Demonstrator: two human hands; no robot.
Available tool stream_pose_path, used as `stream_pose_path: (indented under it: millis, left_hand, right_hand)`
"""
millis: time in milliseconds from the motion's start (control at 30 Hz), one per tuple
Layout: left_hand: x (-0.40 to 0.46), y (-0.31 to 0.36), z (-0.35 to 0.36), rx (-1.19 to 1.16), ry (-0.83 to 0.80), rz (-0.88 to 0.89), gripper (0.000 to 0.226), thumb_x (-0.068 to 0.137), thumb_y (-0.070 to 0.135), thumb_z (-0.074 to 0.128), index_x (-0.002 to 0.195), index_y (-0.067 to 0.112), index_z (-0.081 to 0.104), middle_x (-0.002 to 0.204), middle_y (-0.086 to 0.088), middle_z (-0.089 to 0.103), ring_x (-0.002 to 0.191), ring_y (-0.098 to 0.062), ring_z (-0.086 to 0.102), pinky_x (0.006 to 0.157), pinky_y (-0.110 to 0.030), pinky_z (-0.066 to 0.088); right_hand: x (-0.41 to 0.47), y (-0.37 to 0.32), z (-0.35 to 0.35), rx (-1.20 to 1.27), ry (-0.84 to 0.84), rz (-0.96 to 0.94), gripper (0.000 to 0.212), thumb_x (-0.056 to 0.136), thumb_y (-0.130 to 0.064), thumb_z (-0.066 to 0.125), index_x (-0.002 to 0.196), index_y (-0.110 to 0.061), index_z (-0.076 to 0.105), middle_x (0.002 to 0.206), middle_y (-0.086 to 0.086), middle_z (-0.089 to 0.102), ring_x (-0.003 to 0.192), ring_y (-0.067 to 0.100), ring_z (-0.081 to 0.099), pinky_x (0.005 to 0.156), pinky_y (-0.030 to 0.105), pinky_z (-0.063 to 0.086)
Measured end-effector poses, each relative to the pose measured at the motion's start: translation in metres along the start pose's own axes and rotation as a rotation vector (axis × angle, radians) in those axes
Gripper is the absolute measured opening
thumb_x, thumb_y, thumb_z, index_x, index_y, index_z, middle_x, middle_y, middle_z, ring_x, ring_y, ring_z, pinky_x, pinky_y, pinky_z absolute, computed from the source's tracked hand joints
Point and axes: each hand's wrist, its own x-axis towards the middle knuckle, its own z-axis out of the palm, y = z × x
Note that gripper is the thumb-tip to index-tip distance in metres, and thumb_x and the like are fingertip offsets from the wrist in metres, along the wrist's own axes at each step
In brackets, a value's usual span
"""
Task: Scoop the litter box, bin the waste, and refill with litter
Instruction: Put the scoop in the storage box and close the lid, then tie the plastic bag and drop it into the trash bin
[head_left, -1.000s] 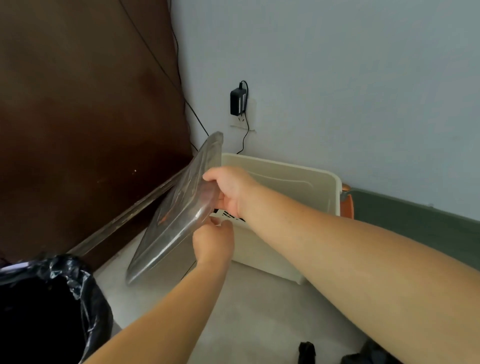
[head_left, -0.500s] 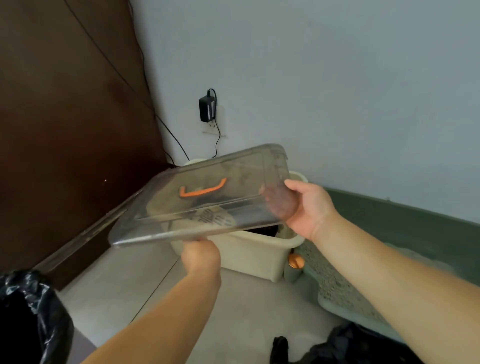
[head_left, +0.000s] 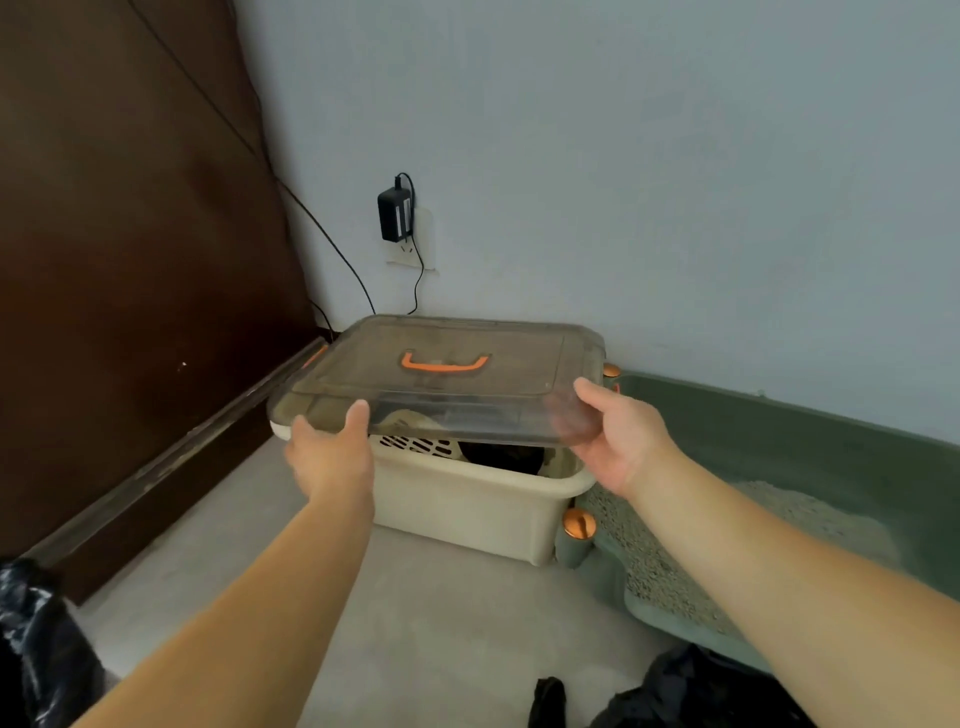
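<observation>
Lid (head_left: 467, 384): clear, smoky plastic, rectangular, held nearly level just above the cream storage bin (head_left: 467, 499); its long axis runs left to right, its top face up, near edge slightly raised off the bin rim so a gap shows below it.
Lid handle (head_left: 445, 364): orange, a shallow U lying flat in the middle of the lid, its open side towards the far wall.
Left hand (head_left: 332, 452): grips the lid's near-left edge, thumb on top, fingers curled beneath.
Right hand (head_left: 618, 441): holds the near-right corner, thumb on top, fingers under the clear plastic and seen through it.
Storage bin: on the floor (head_left: 415, 613) against the wall, long side left to right; a cream slotted scoop (head_left: 415, 441) and something dark lie inside, seen through the gap.
Litter box (head_left: 779, 467): green, just right of the bin and touching or nearly touching it, pale litter (head_left: 675, 571) inside; orange-capped posts at its near-left and far-left corners.
Wall (head_left: 623, 156): pale blue, with a black adapter (head_left: 395, 213) in a socket above the bin, its cable hanging down.
Dark brown panel (head_left: 130, 234): fills the left side.
Black bag (head_left: 36, 649): near-left corner.
Dark crumpled material (head_left: 685, 696): near edge, right of centre; what it is I cannot tell.
</observation>
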Motion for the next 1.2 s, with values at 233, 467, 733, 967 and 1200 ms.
stream_pose_path:
  millis: [233,467,733,967,1200]
  left_hand:
    - [0.001,-0.010,0.024,0.164,0.060,0.003,0.075,0.088,0.030,0.061,0.148,0.017,0.017,0.152,-0.010,0.012,0.133,-0.034,0.031,0.107,-0.048,0.036]
    - [-0.002,-0.013,0.027,0.152,0.071,0.009,0.069,0.090,0.021,0.055,0.147,0.017,0.017,0.149,-0.012,0.015,0.127,-0.036,0.037,0.105,-0.048,0.038]
    - [-0.057,-0.030,0.040,0.221,0.021,0.270,0.034,0.086,0.008,0.055,0.119,0.009,0.046,0.135,-0.015,0.032,0.110,-0.031,0.044,0.102,-0.040,0.039]
    - [-0.143,-0.089,0.057,0.553,-0.519,0.272,0.022,0.086,0.018,0.060,0.103,0.012,0.049,0.120,-0.009,0.038,0.103,-0.031,0.052,0.095,-0.043,0.045]
    - [-0.183,-0.125,0.059,1.161,-1.170,0.083,0.105,0.068,0.055,0.073,0.148,0.018,0.018,0.149,-0.009,0.033,0.134,-0.027,0.038,0.107,-0.034,0.036]
  right_hand:
    - [0.013,0.002,-0.017,-0.983,0.220,-0.145,0.025,0.083,-0.031,0.064,0.100,-0.012,0.065,0.102,0.006,0.068,0.091,0.023,0.064,0.082,0.036,0.053]
    - [0.013,0.000,-0.028,-1.268,0.219,-0.148,0.059,0.078,-0.051,0.063,0.127,-0.018,0.055,0.131,0.009,0.047,0.109,0.027,0.055,0.089,0.035,0.049]
    - [-0.039,-0.025,-0.081,-1.538,0.082,-0.308,0.040,0.091,-0.040,0.055,0.126,-0.022,0.054,0.125,0.003,0.048,0.099,0.015,0.052,0.080,0.026,0.037]
    - [-0.105,-0.024,-0.176,-1.859,-0.137,-0.140,0.024,0.089,-0.038,0.058,0.109,-0.024,0.061,0.112,-0.005,0.056,0.092,0.009,0.053,0.082,0.024,0.042]
    - [-0.138,-0.011,-0.254,-2.233,-0.069,0.033,0.048,0.086,-0.051,0.057,0.119,-0.016,0.049,0.114,0.004,0.057,0.103,0.025,0.057,0.072,0.032,0.043]
